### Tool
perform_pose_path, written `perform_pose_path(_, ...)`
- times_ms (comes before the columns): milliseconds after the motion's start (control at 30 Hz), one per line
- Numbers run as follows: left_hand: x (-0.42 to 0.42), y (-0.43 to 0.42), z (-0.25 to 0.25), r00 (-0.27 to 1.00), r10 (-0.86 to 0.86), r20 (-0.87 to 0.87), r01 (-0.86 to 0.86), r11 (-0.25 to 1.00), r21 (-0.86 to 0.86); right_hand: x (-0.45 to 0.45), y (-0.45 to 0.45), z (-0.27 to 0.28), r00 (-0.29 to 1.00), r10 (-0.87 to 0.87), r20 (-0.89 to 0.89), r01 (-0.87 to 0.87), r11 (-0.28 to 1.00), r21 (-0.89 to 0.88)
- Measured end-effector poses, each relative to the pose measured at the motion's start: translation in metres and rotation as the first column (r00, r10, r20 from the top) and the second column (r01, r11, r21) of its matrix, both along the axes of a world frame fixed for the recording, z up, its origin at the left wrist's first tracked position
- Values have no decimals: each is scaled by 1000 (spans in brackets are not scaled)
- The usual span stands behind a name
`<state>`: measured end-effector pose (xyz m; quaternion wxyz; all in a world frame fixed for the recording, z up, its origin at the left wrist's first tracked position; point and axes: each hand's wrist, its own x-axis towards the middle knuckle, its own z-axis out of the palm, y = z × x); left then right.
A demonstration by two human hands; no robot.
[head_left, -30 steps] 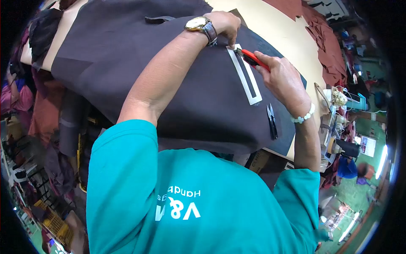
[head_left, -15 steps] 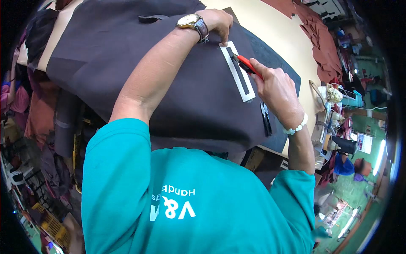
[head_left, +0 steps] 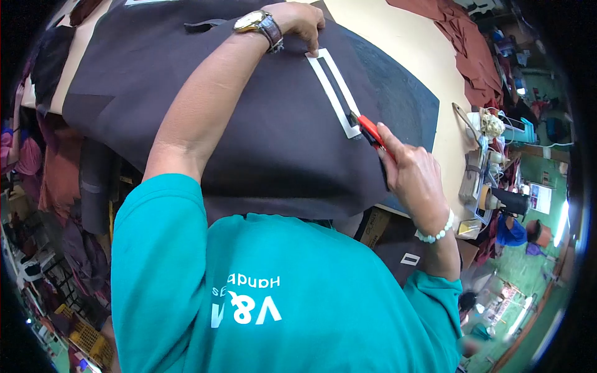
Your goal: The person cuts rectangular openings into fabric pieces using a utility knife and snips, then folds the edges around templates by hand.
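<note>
A large dark brown sheet (head_left: 261, 130), which looks like leather, covers much of the table. On it lies a white frame-shaped template (head_left: 329, 95) with a long narrow slot. My left hand (head_left: 303, 23), wearing a watch, has its fingers bent and presses the template's far end against the sheet. My right hand (head_left: 413, 174) is closed around a red and black utility knife (head_left: 373, 130). The knife's tip is at the slot's near end; I cannot tell how deep the blade goes. A dark cutting mat (head_left: 413, 99) shows from under the sheet on the right.
Reddish-brown material (head_left: 479, 68) lies in folds at the table's far right. A brush-like tool (head_left: 463, 121) and other small items crowd the right edge. A small white frame (head_left: 410, 258) lies below, near my right forearm. A yellow crate (head_left: 93, 342) stands at lower left.
The knife has moved along the slot from its far part to its near end, towards my body. My left hand still presses the template's far end. The view has shifted slightly.
</note>
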<state>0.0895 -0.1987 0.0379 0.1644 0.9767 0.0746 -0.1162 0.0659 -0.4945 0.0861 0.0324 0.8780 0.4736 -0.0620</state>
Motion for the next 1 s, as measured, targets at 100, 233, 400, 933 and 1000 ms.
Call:
perform_pose_path(100,2,2,3,998,-29,-49,28,1000,-5,-3,-14,-4,1000,-2,1,2,1000,20)
perform_pose_path(233,0,8,-36,975,-39,219,37,999,11,0,-22,-8,993,-52,-105,62,994,95)
perform_pose_path(400,-66,14,-39,677,109,728,-217,975,56,49,-50,-25,729,-320,-605,573,769,284)
perform_pose_path(933,-136,-3,-41,441,616,653,-484,775,-406,31,-55,-61,905,-399,-145,403,701,588)
perform_pose_path(1000,-124,-5,-44,489,736,468,-268,638,-722,11,-55,-66,886,-314,-342,458,713,531)
